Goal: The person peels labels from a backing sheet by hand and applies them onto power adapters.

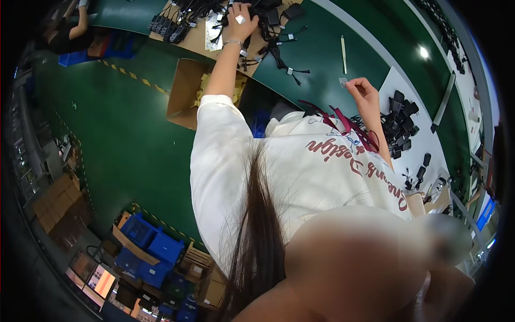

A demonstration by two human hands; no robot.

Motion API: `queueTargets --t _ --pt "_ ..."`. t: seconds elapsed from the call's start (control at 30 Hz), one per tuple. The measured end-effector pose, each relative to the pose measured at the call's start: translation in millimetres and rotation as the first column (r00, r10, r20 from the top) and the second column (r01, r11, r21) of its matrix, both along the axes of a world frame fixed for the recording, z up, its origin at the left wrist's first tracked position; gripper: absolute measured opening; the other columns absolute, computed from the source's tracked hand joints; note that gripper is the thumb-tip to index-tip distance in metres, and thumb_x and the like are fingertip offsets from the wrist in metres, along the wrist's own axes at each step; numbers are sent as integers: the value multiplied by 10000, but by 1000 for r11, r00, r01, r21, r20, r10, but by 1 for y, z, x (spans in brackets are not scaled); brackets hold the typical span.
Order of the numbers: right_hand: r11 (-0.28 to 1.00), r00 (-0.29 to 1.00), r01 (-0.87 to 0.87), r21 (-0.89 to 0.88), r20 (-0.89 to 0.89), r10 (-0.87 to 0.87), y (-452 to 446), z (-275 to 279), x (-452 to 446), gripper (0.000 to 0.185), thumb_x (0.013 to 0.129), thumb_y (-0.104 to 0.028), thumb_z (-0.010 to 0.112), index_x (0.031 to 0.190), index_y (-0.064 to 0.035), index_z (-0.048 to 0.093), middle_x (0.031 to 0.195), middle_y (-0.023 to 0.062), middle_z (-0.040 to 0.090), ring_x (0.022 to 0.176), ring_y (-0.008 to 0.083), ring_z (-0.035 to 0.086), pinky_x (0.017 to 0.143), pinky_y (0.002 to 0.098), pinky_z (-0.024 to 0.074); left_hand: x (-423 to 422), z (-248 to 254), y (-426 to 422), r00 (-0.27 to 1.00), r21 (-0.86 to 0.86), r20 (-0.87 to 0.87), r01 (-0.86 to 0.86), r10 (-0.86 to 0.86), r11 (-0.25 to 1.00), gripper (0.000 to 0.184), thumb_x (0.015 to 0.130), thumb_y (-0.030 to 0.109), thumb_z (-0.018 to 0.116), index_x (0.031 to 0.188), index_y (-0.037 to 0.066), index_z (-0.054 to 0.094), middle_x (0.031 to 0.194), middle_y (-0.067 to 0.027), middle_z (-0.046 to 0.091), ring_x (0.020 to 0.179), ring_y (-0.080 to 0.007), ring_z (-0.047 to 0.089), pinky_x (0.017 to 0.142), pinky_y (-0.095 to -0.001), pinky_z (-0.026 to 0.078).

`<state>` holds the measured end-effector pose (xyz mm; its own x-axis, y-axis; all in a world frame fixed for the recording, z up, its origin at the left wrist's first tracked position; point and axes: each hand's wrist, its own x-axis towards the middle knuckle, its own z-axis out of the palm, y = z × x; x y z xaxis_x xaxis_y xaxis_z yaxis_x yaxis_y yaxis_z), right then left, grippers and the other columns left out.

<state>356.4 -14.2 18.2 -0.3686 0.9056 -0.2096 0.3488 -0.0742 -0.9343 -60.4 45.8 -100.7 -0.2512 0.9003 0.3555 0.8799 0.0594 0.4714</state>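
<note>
My left hand point(242, 22) reaches over a pile of black power adapters and cables point(268, 16) at the far side of the bench. Its fingers look apart and touch or hover over the pile; a white square patch shows on the back of the hand. Near the right part of the bench, my right hand point(363, 92) is closed in a pinch on a small pale label point(343, 81). Just beyond it on the green bench lies a thin pale strip point(344, 53). White printed sheets point(213, 32) lie beside my left wrist.
An open cardboard box point(179, 96) with yellow pieces inside stands below my left arm. More black adapters point(399, 121) are heaped on a white surface to the right. Blue crates point(155, 247) stand on the floor behind. Another person's arm point(80, 21) shows at upper left.
</note>
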Motion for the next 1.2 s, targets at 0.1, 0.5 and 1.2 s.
queueTargets --t 0.1,0.5,1.2 --pt "1000 1000 13 -25 23 -12 0 -8 9 159 968 -144 709 991 5 659 901 11 681 814 59 603 748 207 464 32 23 14 938 359 -343 173 -42 917 416 895 180 742 1236 32 558 1087 -178 615 905 -316 622 766 -400 527" --pt "972 978 210 -109 26 -209 -27 -15 46 149 982 -156 687 986 -10 663 892 -9 665 833 58 596 782 212 456 109 -95 112 915 -48 -402 10 -29 999 507 945 363 703 1331 70 557 1203 -236 606 1094 -378 617 821 -415 524" --pt "970 909 150 -193 -359 -212 11 -5 41 158 1006 -205 659 1030 -50 679 924 -12 652 863 90 628 868 251 491 84 117 13 504 27 862 64 -56 998 236 981 179 684 1151 17 660 960 -5 677 823 -88 612 698 -244 484"
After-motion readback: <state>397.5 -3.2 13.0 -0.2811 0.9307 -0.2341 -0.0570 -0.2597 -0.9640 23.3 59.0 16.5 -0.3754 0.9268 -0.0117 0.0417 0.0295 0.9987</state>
